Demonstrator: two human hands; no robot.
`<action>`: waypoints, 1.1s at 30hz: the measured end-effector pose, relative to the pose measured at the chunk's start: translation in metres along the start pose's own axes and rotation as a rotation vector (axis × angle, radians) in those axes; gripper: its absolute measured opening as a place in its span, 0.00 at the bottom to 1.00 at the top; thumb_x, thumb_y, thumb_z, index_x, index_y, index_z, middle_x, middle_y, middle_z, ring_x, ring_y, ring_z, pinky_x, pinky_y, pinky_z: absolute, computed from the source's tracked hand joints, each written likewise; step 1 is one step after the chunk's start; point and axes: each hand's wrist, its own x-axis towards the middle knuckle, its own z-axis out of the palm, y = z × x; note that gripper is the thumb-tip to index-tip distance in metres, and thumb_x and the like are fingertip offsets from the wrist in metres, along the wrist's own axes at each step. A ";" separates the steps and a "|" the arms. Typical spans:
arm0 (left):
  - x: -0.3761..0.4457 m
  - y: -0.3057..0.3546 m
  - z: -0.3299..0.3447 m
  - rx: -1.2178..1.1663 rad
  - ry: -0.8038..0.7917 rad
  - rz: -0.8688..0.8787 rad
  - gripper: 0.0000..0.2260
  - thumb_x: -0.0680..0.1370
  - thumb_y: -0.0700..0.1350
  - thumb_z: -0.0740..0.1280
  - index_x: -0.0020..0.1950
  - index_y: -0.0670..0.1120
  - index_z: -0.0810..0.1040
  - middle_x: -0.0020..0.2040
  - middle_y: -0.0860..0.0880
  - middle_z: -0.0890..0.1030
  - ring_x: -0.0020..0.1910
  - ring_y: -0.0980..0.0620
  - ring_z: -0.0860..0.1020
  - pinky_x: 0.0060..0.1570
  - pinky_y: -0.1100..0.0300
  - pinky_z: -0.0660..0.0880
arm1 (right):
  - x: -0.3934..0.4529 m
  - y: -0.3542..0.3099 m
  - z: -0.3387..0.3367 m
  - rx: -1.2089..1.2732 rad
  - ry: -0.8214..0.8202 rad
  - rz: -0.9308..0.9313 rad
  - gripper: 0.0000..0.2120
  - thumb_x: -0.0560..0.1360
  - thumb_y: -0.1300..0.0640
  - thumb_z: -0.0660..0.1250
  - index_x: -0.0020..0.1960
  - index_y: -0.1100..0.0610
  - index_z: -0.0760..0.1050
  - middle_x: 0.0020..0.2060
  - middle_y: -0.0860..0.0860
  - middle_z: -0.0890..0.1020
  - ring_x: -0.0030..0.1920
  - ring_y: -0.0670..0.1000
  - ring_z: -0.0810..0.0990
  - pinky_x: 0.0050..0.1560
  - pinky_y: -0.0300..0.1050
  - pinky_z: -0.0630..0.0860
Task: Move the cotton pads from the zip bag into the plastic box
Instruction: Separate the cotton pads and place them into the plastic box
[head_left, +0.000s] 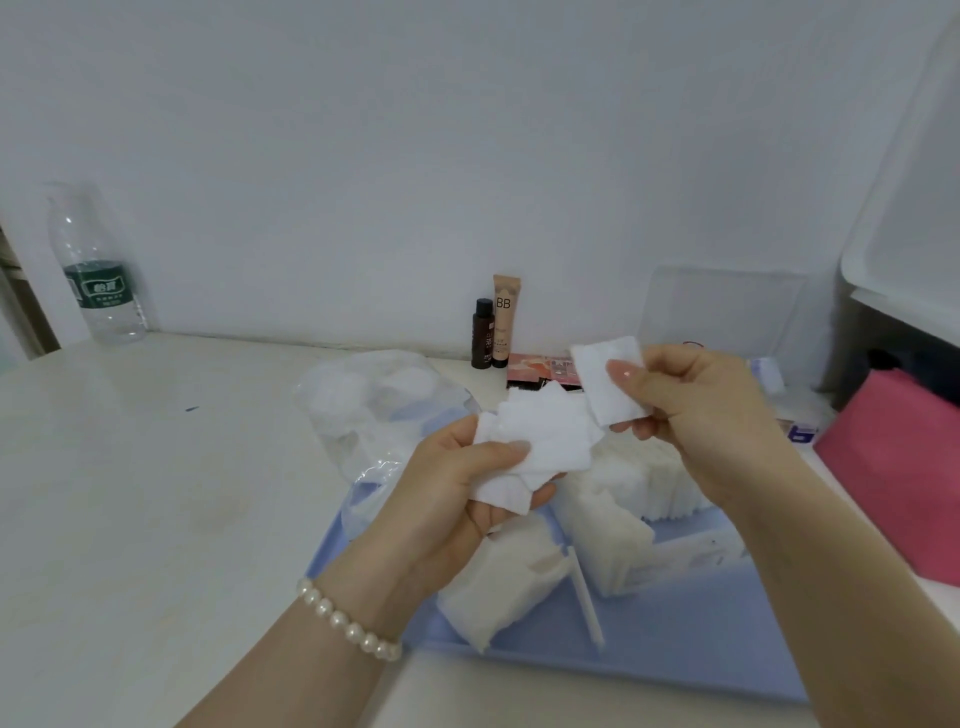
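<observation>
A loose fan of white cotton pads (540, 441) sits in the left hand (457, 499), thumb pressed over the top and fingers curled underneath, held above the near edge of the plastic box (675, 618). A single cotton pad (608, 382) is pinched in the right hand (696, 410) between thumb and fingers, raised just beside and slightly above the fan, its lower corner almost touching the fanned pads. Both hands hover over the box, which is pale blue and lies flat on the tabletop (156, 493). Inside it, stacks of pads (644, 467) stand on edge in rows at the back right, more stacks lean at the front left, and a thin white stick-like piece (587, 592) lies slanted between them. The zip bag (374, 415), clear and crumpled, lies just behind and to the left of the box, with some pads visible through the plastic. A pearl bracelet (348, 618) circles the left wrist. Against the wall stand a small dark bottle (482, 332) and a beige BB tube (504, 319) side by side, with a pink palette (540, 366) lying just in front. A water bottle (98, 270) stands far left, well apart. A pink item (904, 467) lies at the right edge, beside the box
</observation>
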 end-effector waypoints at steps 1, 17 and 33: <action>0.000 -0.001 0.001 -0.006 0.007 0.005 0.09 0.74 0.30 0.63 0.52 0.36 0.77 0.46 0.40 0.84 0.39 0.44 0.83 0.34 0.58 0.80 | 0.000 -0.001 0.000 0.050 0.051 -0.006 0.05 0.74 0.64 0.66 0.40 0.58 0.78 0.28 0.50 0.81 0.25 0.44 0.78 0.24 0.34 0.71; 0.002 -0.011 0.005 -0.289 -0.030 0.078 0.21 0.69 0.33 0.65 0.61 0.37 0.73 0.57 0.38 0.80 0.51 0.41 0.81 0.42 0.54 0.81 | -0.023 -0.018 0.023 0.418 -0.125 0.198 0.06 0.66 0.57 0.68 0.41 0.59 0.75 0.27 0.52 0.81 0.23 0.46 0.78 0.22 0.34 0.72; 0.001 -0.010 0.002 -0.201 -0.106 0.026 0.20 0.68 0.31 0.69 0.60 0.37 0.76 0.52 0.39 0.81 0.46 0.45 0.82 0.44 0.55 0.80 | -0.014 -0.007 0.017 0.449 -0.157 0.237 0.05 0.66 0.57 0.67 0.35 0.58 0.77 0.23 0.48 0.76 0.17 0.43 0.66 0.18 0.31 0.62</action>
